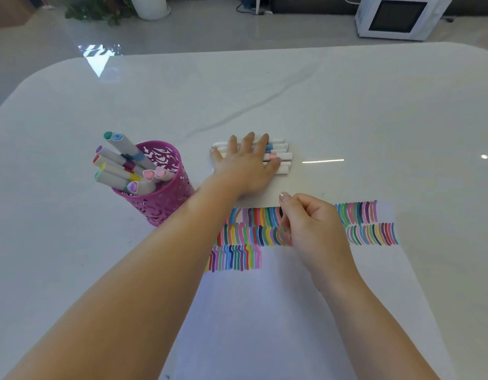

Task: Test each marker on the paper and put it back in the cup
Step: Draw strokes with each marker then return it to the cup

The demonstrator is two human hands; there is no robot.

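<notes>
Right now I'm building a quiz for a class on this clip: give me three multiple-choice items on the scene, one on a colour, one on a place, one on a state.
1. What colour is the cup? A green. B pink. C black.
2. Where do the loose markers lie? A on the table, beyond the paper. B in the cup. C on the paper.
3. How is the left hand? A curled in a fist. B lifted clear of the table. C flat on the loose markers.

Key: 1 B, its cut-out wall is pink. 2 A, they lie side by side past the paper's far edge. 3 C, its straight fingers lie across them.
</notes>
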